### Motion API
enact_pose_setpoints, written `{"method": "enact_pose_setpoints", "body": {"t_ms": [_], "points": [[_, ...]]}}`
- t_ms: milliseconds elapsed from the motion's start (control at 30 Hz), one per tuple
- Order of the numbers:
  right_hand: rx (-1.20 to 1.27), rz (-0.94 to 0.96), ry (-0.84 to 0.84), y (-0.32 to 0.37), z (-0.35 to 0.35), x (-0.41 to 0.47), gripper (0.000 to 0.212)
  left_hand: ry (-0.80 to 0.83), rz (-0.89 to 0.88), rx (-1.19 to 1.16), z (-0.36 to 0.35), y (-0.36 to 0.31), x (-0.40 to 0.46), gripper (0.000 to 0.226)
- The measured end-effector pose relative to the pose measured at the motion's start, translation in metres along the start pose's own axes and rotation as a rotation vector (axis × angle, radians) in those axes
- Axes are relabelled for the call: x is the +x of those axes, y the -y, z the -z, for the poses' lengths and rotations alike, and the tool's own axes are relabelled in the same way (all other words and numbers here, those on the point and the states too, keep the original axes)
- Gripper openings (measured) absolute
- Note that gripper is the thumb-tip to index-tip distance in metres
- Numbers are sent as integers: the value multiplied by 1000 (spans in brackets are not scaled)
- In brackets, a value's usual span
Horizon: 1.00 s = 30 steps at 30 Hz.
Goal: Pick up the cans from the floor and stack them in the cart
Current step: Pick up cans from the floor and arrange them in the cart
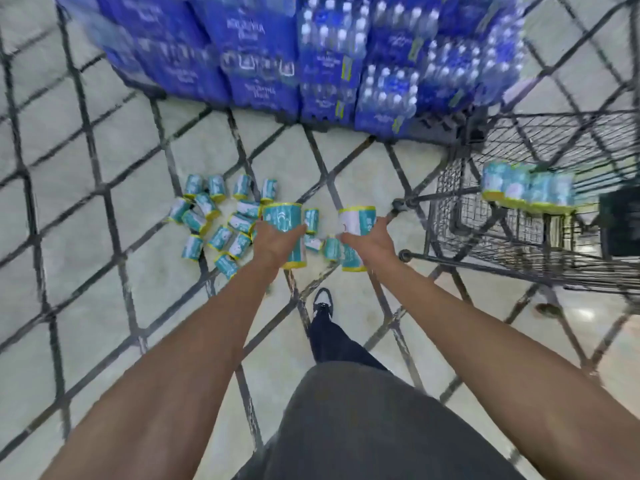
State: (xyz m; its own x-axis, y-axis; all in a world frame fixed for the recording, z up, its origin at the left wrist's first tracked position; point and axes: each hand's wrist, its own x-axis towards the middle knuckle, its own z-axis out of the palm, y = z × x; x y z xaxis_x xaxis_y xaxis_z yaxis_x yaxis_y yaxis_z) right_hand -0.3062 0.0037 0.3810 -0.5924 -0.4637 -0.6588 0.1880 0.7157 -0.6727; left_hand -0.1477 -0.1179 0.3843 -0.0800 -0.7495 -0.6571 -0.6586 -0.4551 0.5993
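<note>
Both hands [273, 240] [372, 239] gripping cans [284, 220] near cart [519, 244].

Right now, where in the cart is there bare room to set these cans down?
The cart has open wire floor on the side near the hands, between its near wall and the row of cans already inside. That row crowds the middle. Beyond it, blur hides the floor. Both hands, left and right, hold cans.

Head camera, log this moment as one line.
left hand: holding cans | right hand: holding cans | floor cans: many left | cart: row of cans loaded
</note>
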Motion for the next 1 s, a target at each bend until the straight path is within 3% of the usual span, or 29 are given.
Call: {"method": "enact_pose_setpoints", "body": {"t_ms": [100, 233, 367, 500, 600, 700, 767, 867, 1000], "points": [[35, 18, -41, -21, 41, -42, 67, -9, -1, -7, -12, 7, -47, 93], [95, 22, -103, -53, 100, -91, 65, 67, -25, -39, -45, 19, -114, 95], [179, 20, -168, -73, 158, -124, 68, 124, -81, -39, -89, 12, -162, 62], [220, 16, -235, -89, 219, -136, 74, 184, -140, -20, -138, -15, -207, 69], [242, -12, -280, -98, 268, -139, 72, 218, -149, 20, -181, -40, -234, 88], [282, -11, -289, -110, 322, -130, 92, 221, -191, 62, -232, -68, -256, 101], [280, -9, -288, -119, 359, -118, 104, 218, -200, 85, -269, -89, -275, 98], [311, -17, -286, -130, 417, -104, 90, 211, -191, 92, -330, -114, -297, 89], [321, -11, -267, -141, 478, -82, 86, 227, -187, 51, -393, -135, -309, 86]]}}
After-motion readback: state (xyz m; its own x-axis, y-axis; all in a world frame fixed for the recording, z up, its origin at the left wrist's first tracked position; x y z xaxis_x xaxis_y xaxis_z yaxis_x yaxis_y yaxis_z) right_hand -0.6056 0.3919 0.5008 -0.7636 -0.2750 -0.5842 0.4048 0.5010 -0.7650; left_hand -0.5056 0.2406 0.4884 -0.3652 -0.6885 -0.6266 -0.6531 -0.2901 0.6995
